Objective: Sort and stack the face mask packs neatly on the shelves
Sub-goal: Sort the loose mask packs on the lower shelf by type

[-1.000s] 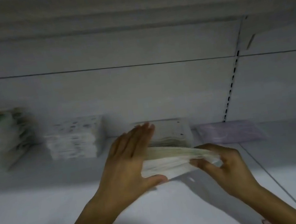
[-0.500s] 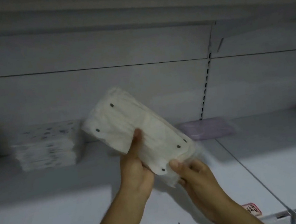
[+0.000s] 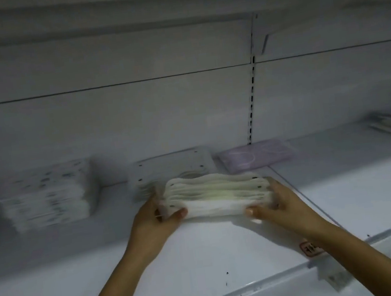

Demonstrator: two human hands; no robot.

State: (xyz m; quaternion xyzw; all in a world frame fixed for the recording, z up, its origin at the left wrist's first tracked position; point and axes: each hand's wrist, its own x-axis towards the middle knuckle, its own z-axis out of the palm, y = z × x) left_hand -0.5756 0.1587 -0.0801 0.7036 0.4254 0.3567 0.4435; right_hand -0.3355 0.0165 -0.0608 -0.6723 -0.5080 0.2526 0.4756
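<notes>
Both hands hold a bundle of white mask packs (image 3: 218,195) over the shelf (image 3: 204,258): left hand (image 3: 154,219) grip curled round its left end, right hand (image 3: 278,202) round its right end.

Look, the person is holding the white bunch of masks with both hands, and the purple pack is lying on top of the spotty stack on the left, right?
Not quite. Both hands, left hand and right hand, do grip the white bunch of masks. But the head view shows the purple pack lying flat on the shelf by itself, far right of the spotty stack, not on it.
</notes>
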